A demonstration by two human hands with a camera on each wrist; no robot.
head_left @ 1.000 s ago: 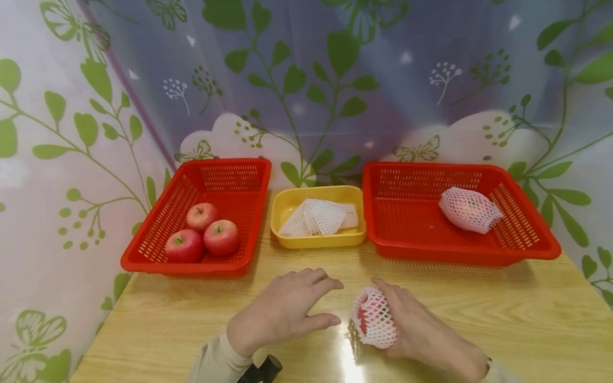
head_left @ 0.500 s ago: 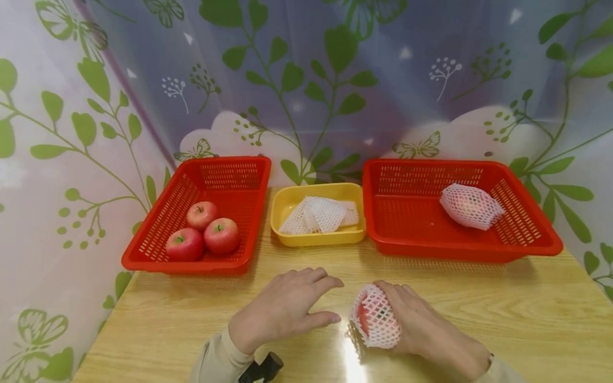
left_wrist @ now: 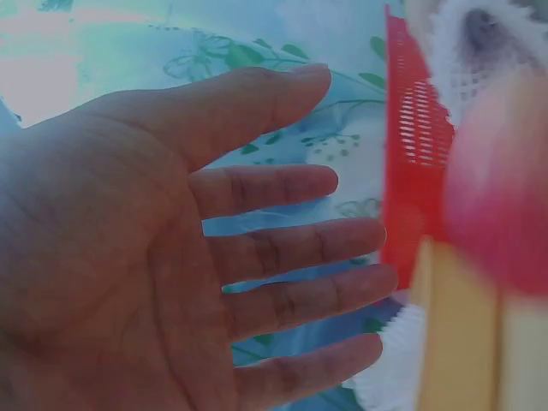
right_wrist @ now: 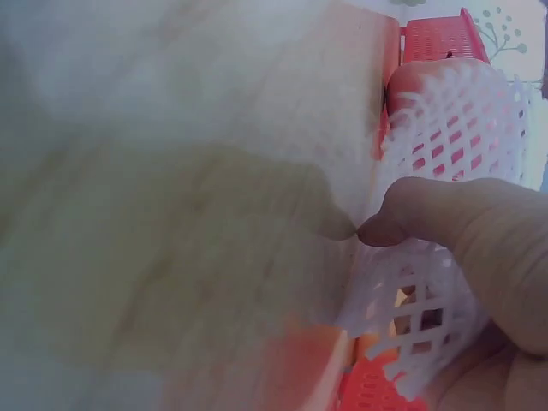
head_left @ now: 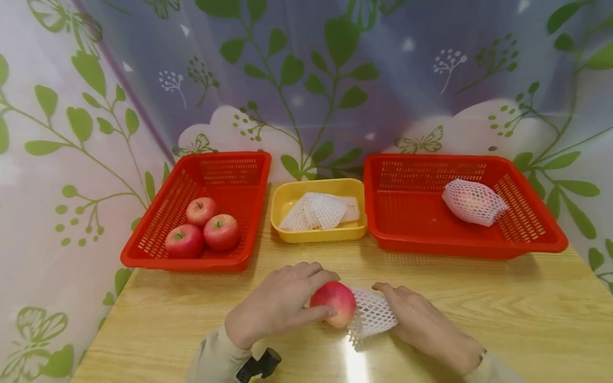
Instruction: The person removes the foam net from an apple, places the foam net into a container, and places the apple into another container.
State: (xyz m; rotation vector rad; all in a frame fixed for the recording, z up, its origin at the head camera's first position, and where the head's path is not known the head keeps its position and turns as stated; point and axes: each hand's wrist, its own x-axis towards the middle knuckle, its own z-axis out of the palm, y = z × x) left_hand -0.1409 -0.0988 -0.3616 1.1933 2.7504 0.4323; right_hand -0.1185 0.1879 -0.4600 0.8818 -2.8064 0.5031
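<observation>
A red apple (head_left: 341, 303), blurred in the left wrist view, stands partly out of a white foam net sleeve (head_left: 374, 314) above the table. My left hand (head_left: 280, 303) is at the apple's left side, with its thumb in front and fingers behind. In the left wrist view this hand has its palm turned to the camera and its fingers straight. My right hand (head_left: 426, 327) holds the net sleeve from the right; its thumb (right_wrist: 419, 210) lies on the mesh. The fingers under the net are largely hidden.
A red basket (head_left: 256, 207) at left holds three apples (head_left: 222, 232). The yellow tray (head_left: 318, 235) in the middle contains folded white foam nets (head_left: 323, 210). In the right red basket (head_left: 440, 247) lies a netted apple (head_left: 474, 202). A patterned curtain stands behind.
The apple has moved left, out of most of the net, and into the space between my left thumb and fingers. The net now hangs flatter in my right hand.
</observation>
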